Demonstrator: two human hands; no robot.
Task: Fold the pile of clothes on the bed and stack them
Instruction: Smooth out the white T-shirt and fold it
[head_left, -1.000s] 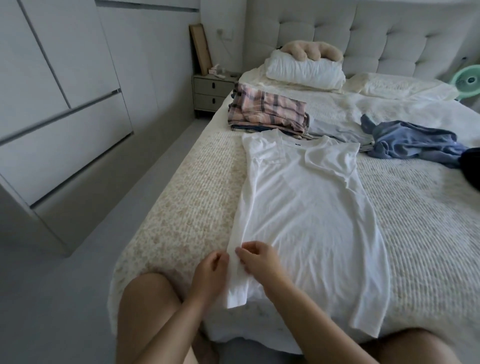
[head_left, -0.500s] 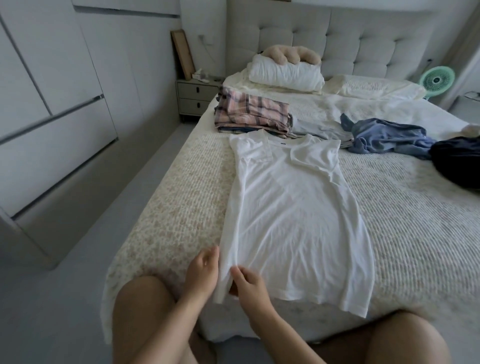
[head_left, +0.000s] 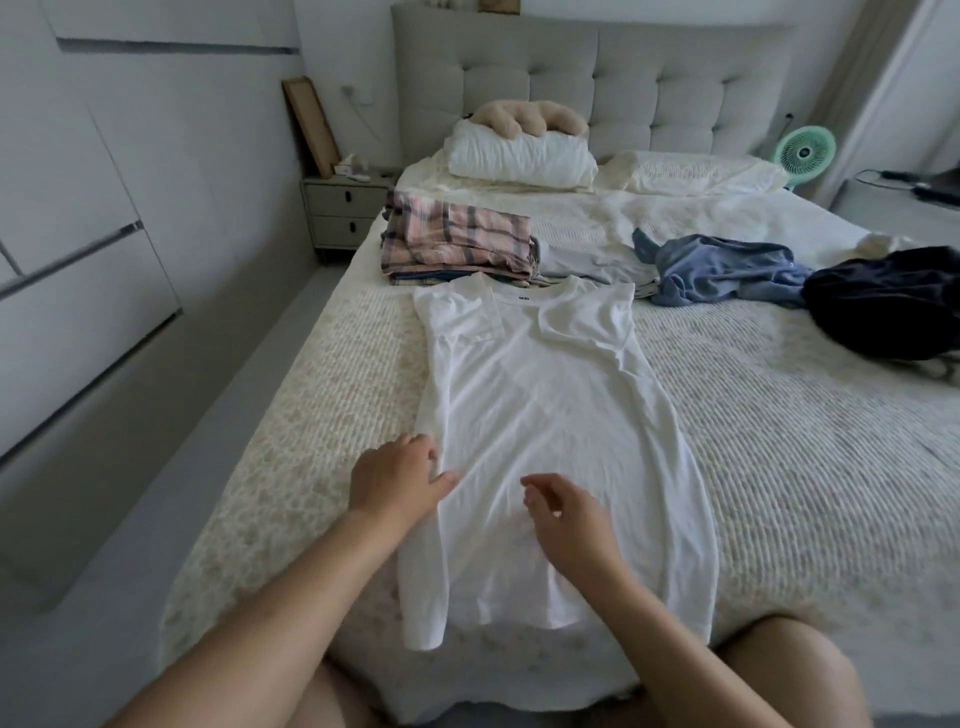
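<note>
White shirt (head_left: 550, 415) flat on bed (head_left: 779, 467) (folded stack (head_left: 457, 244) beyond)

Soft daylight — dim, wide-angle bowed edges, slight blur

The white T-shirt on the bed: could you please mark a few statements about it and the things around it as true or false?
1. The white T-shirt lies spread flat on the bed. True.
2. The right hand grips the blue garment. False: it hovers over the shirt, holding nothing.
3. The left hand touches the shirt's left edge. True.
4. The plaid stack sits on the nightstand. False: it sits on the bed, beyond the collar.
</note>
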